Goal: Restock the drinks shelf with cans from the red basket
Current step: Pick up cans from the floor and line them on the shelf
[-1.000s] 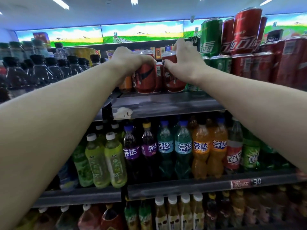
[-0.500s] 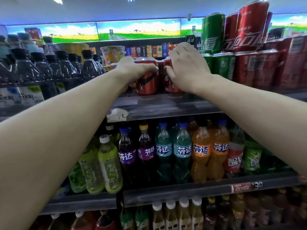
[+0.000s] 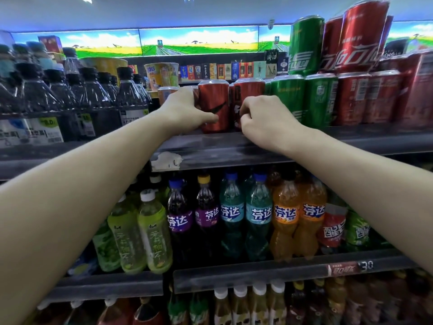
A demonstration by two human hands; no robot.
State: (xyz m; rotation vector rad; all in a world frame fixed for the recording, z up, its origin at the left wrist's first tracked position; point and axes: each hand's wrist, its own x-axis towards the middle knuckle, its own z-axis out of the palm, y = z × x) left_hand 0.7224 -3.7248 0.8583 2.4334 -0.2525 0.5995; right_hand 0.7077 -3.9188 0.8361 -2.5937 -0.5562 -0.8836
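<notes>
On the top drinks shelf, the left hand wraps its fingers round a glossy red can with a black swoosh. The right hand has its fingers curled against the neighbouring red can. To the right stand green Sprite cans and red Coca-Cola cans. Below, plastic Fanta bottles read "芬达". The red basket is out of view.

Two bare forearms, left hand and right hand ungloved; no sleeves, rings or watch visible.
</notes>
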